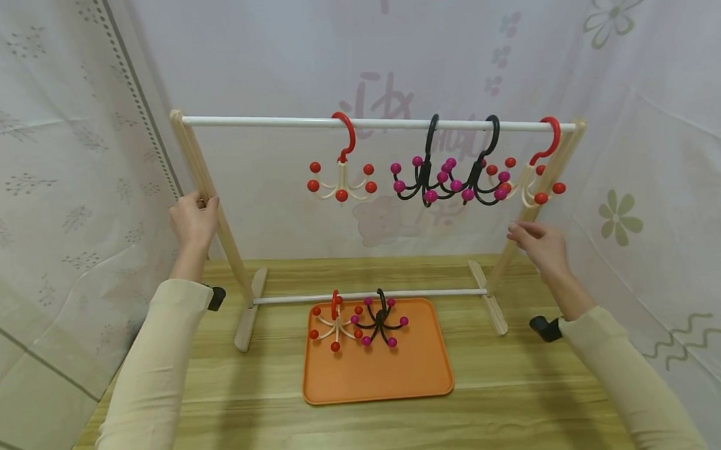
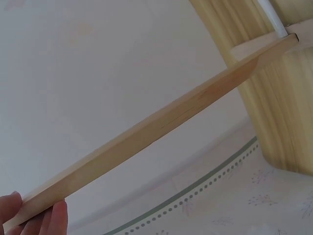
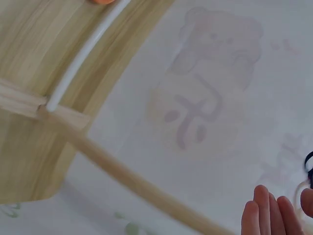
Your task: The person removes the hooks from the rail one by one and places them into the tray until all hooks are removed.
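Note:
My left hand (image 1: 194, 222) grips the left wooden post of a hanging rack (image 1: 228, 247). In the left wrist view, the thumb and fingers (image 2: 58, 218) lie on opposite sides of that post (image 2: 146, 129). My right hand (image 1: 544, 249) is beside the right post, below a hanging hook. Its fingers (image 3: 264, 210) look nearly straight in the right wrist view, apart from the post (image 3: 132, 178). From the upper white rod (image 1: 259, 122) hang a red-and-cream multi-arm hook (image 1: 343, 175), two black ones with magenta balls (image 1: 425, 175), and another red-and-cream hook (image 1: 552, 136) at the right end.
An orange tray (image 1: 376, 382) lies on the wood-grain table (image 1: 272, 423). On it are a red-and-cream hook (image 1: 337, 325) and a black hook (image 1: 380, 321) with magenta balls. A lower white rod (image 1: 297, 299) joins the rack's feet. Patterned cloth (image 1: 256, 48) hangs behind and beside the rack.

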Available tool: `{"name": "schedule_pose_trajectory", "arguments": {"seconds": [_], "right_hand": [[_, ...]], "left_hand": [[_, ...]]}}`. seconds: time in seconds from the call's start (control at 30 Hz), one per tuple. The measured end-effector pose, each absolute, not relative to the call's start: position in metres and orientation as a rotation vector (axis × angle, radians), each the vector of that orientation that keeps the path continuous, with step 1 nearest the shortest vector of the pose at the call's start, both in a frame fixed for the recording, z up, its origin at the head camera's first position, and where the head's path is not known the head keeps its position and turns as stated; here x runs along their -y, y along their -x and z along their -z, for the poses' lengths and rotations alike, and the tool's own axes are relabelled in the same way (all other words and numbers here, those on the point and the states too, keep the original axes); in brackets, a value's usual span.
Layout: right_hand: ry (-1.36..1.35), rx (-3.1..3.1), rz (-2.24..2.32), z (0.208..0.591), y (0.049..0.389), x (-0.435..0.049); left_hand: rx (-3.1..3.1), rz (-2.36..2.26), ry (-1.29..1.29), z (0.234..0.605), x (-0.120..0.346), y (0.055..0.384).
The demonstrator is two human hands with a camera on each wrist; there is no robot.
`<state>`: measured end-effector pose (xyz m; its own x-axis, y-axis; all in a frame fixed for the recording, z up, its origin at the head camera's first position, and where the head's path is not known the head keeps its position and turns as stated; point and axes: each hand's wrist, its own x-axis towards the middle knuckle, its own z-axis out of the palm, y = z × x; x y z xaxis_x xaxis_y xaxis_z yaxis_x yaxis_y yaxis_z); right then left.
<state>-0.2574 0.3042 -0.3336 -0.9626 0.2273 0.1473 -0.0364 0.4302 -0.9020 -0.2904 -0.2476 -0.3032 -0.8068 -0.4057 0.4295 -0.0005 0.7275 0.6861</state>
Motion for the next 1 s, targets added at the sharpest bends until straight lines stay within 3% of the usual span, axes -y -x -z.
{"name": "schedule_pose_trajectory", "arguments": {"seconds": [1.0], "right_hand": [[-0.419, 2.377, -1.799, 0.269, 0.252, -0.177]], "left_hand": [[2.374, 0.955, -0.303, 0.302, 0.249, 0.289]]}}
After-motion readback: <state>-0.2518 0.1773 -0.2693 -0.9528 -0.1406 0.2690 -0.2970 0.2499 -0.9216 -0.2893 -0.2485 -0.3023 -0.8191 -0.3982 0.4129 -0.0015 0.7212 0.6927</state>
